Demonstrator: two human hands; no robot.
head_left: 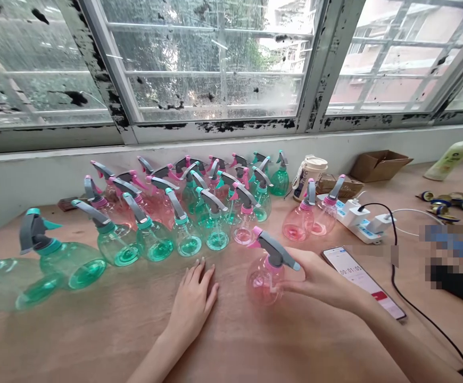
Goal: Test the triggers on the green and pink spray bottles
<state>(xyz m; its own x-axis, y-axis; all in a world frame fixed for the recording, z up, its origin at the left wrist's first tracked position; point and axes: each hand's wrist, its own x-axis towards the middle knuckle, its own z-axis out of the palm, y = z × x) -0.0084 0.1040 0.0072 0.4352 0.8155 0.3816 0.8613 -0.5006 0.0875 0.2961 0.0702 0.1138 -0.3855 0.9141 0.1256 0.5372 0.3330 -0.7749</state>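
My right hand (309,279) is wrapped round the body of a clear pink spray bottle (261,282) with a pink and grey trigger head. The bottle is upright at the middle of the table, in front of the others. Flat on the wood lies my left hand (195,292), fingers stretched out and holding nothing. Just beyond its fingertips stands a green spray bottle (216,234), one of several green and pink ones grouped towards the window. Two pink spray bottles (297,223) stand together to the right of that group.
A phone (359,276) showing a timer lies right of my right hand. Behind it are a power strip (361,229) with chargers and a black cable (393,266). Farther back stand a lidded cup (311,173), an open cardboard box (379,166) and a tilted lotion bottle (451,158).
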